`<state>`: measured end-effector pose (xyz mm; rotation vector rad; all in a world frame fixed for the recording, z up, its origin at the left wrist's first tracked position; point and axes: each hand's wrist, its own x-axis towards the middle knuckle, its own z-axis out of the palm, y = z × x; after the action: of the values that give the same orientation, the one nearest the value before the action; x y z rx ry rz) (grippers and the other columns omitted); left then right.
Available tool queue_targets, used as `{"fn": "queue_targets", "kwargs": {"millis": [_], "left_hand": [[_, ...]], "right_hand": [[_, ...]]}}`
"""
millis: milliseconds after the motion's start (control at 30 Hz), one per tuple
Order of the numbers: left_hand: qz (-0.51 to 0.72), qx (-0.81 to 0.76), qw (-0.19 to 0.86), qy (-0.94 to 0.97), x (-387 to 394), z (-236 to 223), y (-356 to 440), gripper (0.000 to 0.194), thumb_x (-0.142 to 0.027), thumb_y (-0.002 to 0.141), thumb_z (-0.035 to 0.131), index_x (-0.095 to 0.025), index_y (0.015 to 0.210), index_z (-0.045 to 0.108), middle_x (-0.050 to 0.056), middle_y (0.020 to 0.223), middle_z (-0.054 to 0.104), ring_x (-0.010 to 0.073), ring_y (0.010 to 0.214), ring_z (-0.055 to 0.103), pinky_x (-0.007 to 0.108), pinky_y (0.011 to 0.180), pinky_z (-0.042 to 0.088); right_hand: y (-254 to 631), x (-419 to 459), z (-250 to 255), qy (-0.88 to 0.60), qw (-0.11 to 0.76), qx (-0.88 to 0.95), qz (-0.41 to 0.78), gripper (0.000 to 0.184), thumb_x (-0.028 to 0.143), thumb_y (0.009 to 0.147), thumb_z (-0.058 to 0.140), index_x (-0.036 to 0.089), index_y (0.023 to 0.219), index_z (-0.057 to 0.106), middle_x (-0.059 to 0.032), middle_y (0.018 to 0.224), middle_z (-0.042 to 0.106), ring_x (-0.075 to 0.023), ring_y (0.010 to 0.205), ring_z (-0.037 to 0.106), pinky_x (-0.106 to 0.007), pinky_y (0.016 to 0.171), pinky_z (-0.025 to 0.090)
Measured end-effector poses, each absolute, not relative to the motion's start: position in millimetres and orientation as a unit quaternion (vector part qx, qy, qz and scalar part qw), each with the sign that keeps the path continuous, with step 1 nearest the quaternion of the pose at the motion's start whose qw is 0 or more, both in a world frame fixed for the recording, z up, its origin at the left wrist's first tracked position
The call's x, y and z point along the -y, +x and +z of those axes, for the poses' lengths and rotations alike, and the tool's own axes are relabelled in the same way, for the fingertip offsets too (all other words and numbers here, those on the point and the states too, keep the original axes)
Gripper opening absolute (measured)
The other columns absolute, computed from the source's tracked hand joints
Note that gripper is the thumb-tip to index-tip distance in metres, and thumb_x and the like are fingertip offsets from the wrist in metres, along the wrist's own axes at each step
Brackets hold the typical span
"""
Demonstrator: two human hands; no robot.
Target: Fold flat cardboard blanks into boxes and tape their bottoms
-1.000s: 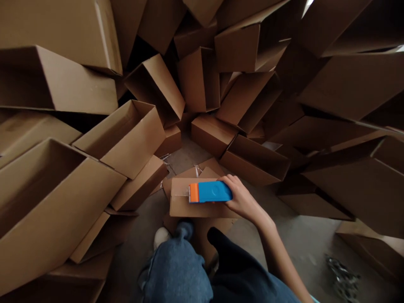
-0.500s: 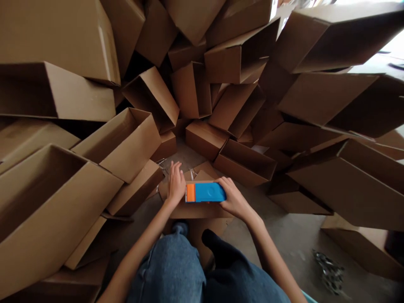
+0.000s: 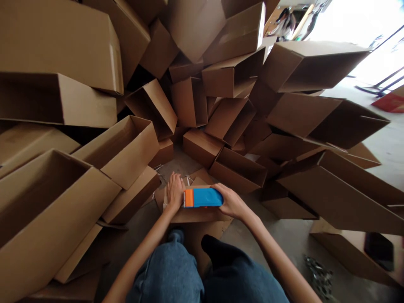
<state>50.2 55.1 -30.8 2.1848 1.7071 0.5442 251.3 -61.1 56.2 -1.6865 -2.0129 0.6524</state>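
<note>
My right hand (image 3: 232, 201) is closed around the right end of a blue and orange tape dispenser (image 3: 206, 198). The dispenser lies along the top of a cardboard box (image 3: 197, 216) in front of my feet, its orange end facing left. Beside that end, my left hand (image 3: 175, 190) rests with fingers stretched over the box's left part. A shiny strip, like clear tape, shows by the left hand. The dispenser's underside is hidden from me.
Open cardboard boxes (image 3: 129, 143) are piled on the left, ahead and on the right (image 3: 341, 185). Crumpled shiny scraps (image 3: 318, 275) lie on the grey floor at lower right. Flat cardboard (image 3: 202, 176) sits just beyond the box. At upper right, a person (image 3: 285, 23) is partly visible.
My view has swung a little to the right and up. My left hand has settled lower onto the box's left end, its fingers less raised. The dispenser stays in my right hand.
</note>
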Motion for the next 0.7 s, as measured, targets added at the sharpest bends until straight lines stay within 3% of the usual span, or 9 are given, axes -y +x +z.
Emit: {"fn": "queue_targets", "kwargs": {"millis": [167,400,567,700], "left_hand": [[0.164,-0.609,0.139,0.764,-50.2,-25.0,51.2,0.036,-0.018,0.099,0.035,-0.009,0.121,0.062,0.020,0.141,0.057,0.0287,0.137,0.048,0.041,0.109,0.043],[0.149,-0.608,0.145,0.766,-47.5,-21.0,51.0,0.035,-0.018,0.100,0.033,-0.011,0.116,0.063,0.019,0.135,0.060,0.0292,0.130,0.053,0.042,0.107,0.043],[0.140,-0.602,0.141,0.773,-52.8,-21.0,49.6,0.033,-0.018,0.100,0.032,-0.013,0.108,0.063,0.016,0.118,0.065,0.0278,0.116,0.059,0.039,0.100,0.046],[0.128,-0.608,0.135,0.772,-57.0,-23.0,50.4,0.033,-0.018,0.100,0.032,-0.012,0.106,0.064,0.016,0.115,0.066,0.0288,0.114,0.059,0.040,0.098,0.045]], "right_hand": [[262.4,59.0,61.3,-0.593,0.173,0.749,0.241,0.043,0.022,0.079,0.062,0.019,0.122,0.055,-0.0092,0.107,0.066,-0.0241,0.095,0.066,-0.035,0.081,0.051],[275.4,72.3,64.1,-0.603,0.134,0.755,0.220,0.057,0.014,0.072,0.056,0.020,0.129,0.054,-0.0098,0.109,0.067,-0.0251,0.094,0.069,-0.035,0.079,0.055],[321.5,98.3,76.9,-0.631,0.170,0.732,0.191,0.049,0.018,0.076,0.057,0.020,0.126,0.057,-0.0123,0.116,0.069,-0.0266,0.101,0.070,-0.038,0.085,0.056],[376.3,139.6,100.5,-0.688,0.176,0.685,0.160,0.045,0.026,0.074,0.067,0.024,0.119,0.063,-0.0126,0.111,0.073,-0.0281,0.095,0.073,-0.037,0.081,0.058]]}}
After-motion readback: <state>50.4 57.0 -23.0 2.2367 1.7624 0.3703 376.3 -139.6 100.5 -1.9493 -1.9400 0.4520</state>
